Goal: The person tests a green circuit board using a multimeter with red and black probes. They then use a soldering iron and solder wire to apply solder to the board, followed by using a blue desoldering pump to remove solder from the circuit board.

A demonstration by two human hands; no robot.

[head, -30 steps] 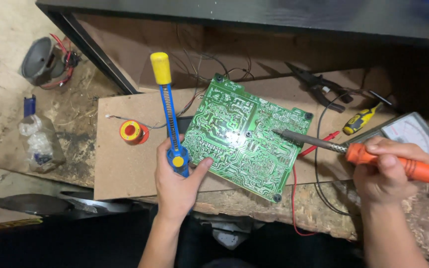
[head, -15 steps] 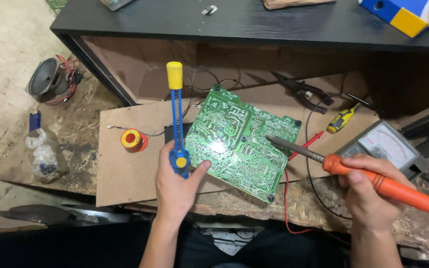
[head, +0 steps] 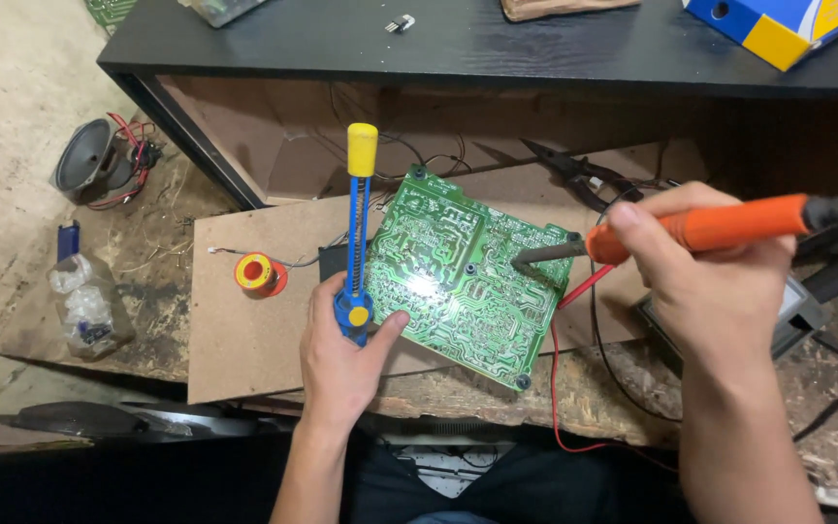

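Fibreboard (head: 244, 340) bench: soldering iron (head: 691, 228) points left.

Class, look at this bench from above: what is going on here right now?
A person sits at a workbench with a green circuit board lying solder side up on a brown board. The left hand grips a blue and yellow desoldering pump at the circuit board's left edge. The right hand holds an orange-handled soldering iron, its tip over the circuit board's right edge. A solder spool sits to the left.
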